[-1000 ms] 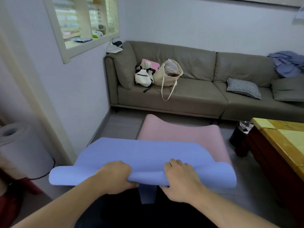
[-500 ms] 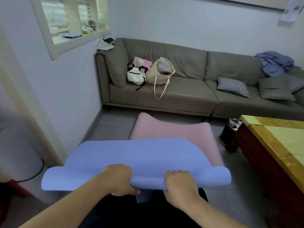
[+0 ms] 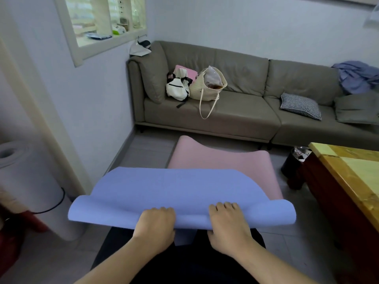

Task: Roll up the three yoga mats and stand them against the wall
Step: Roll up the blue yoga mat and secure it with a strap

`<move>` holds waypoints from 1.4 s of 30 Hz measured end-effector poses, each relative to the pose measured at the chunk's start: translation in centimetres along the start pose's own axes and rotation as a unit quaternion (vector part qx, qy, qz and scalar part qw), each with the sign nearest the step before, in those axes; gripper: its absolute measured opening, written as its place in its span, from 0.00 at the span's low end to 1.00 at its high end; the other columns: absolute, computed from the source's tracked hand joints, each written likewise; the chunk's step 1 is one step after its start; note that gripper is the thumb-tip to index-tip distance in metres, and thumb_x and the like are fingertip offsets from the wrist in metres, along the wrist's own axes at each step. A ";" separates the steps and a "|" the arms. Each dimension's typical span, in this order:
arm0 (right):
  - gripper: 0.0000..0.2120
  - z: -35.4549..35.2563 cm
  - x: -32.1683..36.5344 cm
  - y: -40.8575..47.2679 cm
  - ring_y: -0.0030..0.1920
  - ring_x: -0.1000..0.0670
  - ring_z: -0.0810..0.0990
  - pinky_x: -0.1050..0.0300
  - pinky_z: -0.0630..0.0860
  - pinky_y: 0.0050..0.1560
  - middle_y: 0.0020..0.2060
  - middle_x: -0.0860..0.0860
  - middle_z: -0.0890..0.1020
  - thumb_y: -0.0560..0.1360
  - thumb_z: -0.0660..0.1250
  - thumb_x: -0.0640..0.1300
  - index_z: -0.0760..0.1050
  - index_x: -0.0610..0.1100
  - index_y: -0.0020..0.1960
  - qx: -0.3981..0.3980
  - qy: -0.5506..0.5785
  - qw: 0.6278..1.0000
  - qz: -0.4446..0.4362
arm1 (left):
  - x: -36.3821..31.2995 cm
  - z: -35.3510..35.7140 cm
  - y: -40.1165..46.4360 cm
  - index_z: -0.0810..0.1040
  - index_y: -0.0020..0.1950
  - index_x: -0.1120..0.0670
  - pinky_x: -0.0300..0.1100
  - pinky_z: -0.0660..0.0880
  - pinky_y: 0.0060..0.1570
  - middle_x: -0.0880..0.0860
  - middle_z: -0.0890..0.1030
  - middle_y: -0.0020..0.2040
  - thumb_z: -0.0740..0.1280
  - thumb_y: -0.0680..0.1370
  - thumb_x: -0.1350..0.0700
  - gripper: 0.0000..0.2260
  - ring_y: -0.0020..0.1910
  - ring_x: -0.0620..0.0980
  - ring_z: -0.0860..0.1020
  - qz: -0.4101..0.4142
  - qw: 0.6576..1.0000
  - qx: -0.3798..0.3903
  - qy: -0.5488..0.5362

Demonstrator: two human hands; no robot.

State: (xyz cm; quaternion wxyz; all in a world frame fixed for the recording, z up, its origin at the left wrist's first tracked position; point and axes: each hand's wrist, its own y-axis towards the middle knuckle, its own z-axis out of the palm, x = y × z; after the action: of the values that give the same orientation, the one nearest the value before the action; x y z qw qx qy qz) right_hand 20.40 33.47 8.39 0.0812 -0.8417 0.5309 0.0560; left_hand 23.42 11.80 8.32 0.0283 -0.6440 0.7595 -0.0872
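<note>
A blue yoga mat (image 3: pixel 174 191) is lifted off the floor in front of me, its near edge curled over into a loose first turn. My left hand (image 3: pixel 155 224) and my right hand (image 3: pixel 227 221) both grip that curled edge side by side, fingers over the top. A pink yoga mat (image 3: pixel 221 160) lies flat on the floor beyond, partly under the blue one. A rolled white mat (image 3: pixel 26 181) stands upright at the left by the door frame. A black mat (image 3: pixel 114 249) lies under my arms.
A grey sofa (image 3: pixel 242 111) with bags and a checked cushion lines the far wall. A wooden table (image 3: pixel 348 181) stands at the right with a small black bin (image 3: pixel 295 162) beside it. A red object (image 3: pixel 12 238) sits low at the left.
The camera has shifted, so the room has slid in view. Both hands keep gripping the blue mat's curled near edge, with the right hand's fingers now further over the top.
</note>
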 end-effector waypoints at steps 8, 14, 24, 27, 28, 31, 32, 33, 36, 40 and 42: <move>0.20 1.6 0.1 -0.4 0.28 0.44 0.77 0.53 0.66 0.27 0.29 0.51 0.76 0.59 0.77 0.49 0.66 0.50 0.38 -0.034 0.040 0.999 -0.004 | 0.8 -0.4 0.5 0.73 0.59 0.52 0.47 0.68 0.46 0.53 0.80 0.59 0.61 0.80 0.52 0.10 0.57 0.57 0.80 -0.004 1.000 -0.001 -0.026; 0.10 -0.8 -0.9 2.5 0.51 0.39 0.83 0.50 0.74 0.46 0.51 0.45 0.84 0.73 0.65 0.47 0.78 0.46 0.52 0.100 0.058 0.993 0.012 | 1.6 2.2 -0.1 0.72 0.39 0.51 0.48 0.74 0.35 0.51 0.74 0.35 0.78 0.60 0.46 0.19 0.34 0.55 0.75 0.001 0.992 -0.118 -0.038; 0.11 -0.3 -1.1 3.0 0.51 0.41 0.83 0.51 0.72 0.44 0.50 0.48 0.83 0.74 0.67 0.52 0.78 0.47 0.53 0.062 0.061 0.996 0.010 | 1.8 0.0 2.1 0.77 0.53 0.50 0.45 0.72 0.44 0.52 0.83 0.52 0.65 0.78 0.48 0.09 0.51 0.55 0.83 -0.063 0.998 -0.005 -0.025; 0.13 0.3 -0.9 1.8 0.49 0.42 0.78 0.49 0.69 0.43 0.46 0.48 0.79 0.71 0.71 0.54 0.75 0.47 0.48 -0.002 0.023 1.000 -0.020 | 1.9 -0.1 2.0 0.73 0.49 0.49 0.45 0.72 0.43 0.52 0.83 0.51 0.65 0.78 0.48 0.06 0.50 0.55 0.83 -0.064 0.997 -0.002 -0.047; 0.14 0.5 -0.8 1.5 0.45 0.42 0.77 0.48 0.71 0.42 0.42 0.49 0.78 0.66 0.73 0.55 0.75 0.48 0.45 0.001 0.004 1.000 -0.027 | 1.9 -0.1 2.0 0.72 0.49 0.49 0.45 0.72 0.43 0.52 0.83 0.51 0.65 0.78 0.49 0.06 0.50 0.55 0.83 -0.062 0.997 -0.002 -0.047; 0.15 0.6 -0.7 1.1 0.39 0.42 0.78 0.48 0.70 0.40 0.37 0.49 0.79 0.63 0.75 0.53 0.72 0.49 0.40 0.006 -0.003 1.000 -0.012 | 1.7 -0.2 2.0 0.73 0.49 0.50 0.45 0.72 0.43 0.52 0.83 0.51 0.65 0.78 0.49 0.06 0.50 0.55 0.83 -0.070 0.996 0.002 -0.050; 0.12 0.4 -0.7 1.1 0.42 0.41 0.81 0.49 0.68 0.41 0.40 0.49 0.81 0.68 0.72 0.51 0.70 0.49 0.43 0.005 0.006 1.000 -0.003 | 1.7 -0.2 2.0 0.75 0.50 0.50 0.45 0.72 0.43 0.52 0.83 0.51 0.64 0.77 0.49 0.06 0.49 0.55 0.83 -0.074 0.996 0.005 -0.047; 0.08 0.0 -0.8 1.2 0.45 0.41 0.82 0.49 0.67 0.41 0.44 0.48 0.83 0.72 0.68 0.49 0.70 0.50 0.46 0.008 0.013 1.000 0.003 | 1.6 -0.2 2.0 0.76 0.51 0.50 0.45 0.72 0.43 0.52 0.83 0.51 0.64 0.77 0.49 0.07 0.49 0.55 0.82 -0.079 0.996 0.010 -0.049; 0.05 -0.7 -1.0 1.8 0.48 0.41 0.83 0.51 0.67 0.42 0.48 0.47 0.84 0.74 0.64 0.46 0.74 0.49 0.49 0.042 0.018 0.999 0.005 | 1.5 -0.1 1.6 0.74 0.50 0.49 0.45 0.71 0.42 0.51 0.83 0.50 0.63 0.77 0.51 0.04 0.48 0.54 0.82 -0.086 0.995 0.008 -0.049; 0.06 -1.3 -1.0 2.6 0.46 0.41 0.82 0.52 0.72 0.42 0.46 0.48 0.82 0.71 0.65 0.44 0.76 0.48 0.48 0.099 0.050 0.994 0.017 | 1.4 1.0 0.5 0.70 0.46 0.49 0.45 0.67 0.38 0.50 0.81 0.46 0.67 0.73 0.51 0.06 0.45 0.55 0.80 -0.088 0.992 -0.059 -0.067; 0.06 -1.2 -1.0 2.9 0.44 0.41 0.79 0.52 0.73 0.43 0.42 0.49 0.78 0.71 0.65 0.43 0.75 0.48 0.48 0.116 0.059 0.991 0.026 | 1.4 2.1 0.1 0.71 0.41 0.50 0.46 0.65 0.34 0.52 0.77 0.37 0.75 0.63 0.51 0.15 0.36 0.57 0.76 -0.048 0.993 -0.086 -0.060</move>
State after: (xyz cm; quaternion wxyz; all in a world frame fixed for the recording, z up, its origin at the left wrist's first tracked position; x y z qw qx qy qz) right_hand 17.37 32.87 9.55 0.1450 -0.8145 0.5591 -0.0537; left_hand 23.43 10.29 6.34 0.0145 -0.6838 0.7293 0.0163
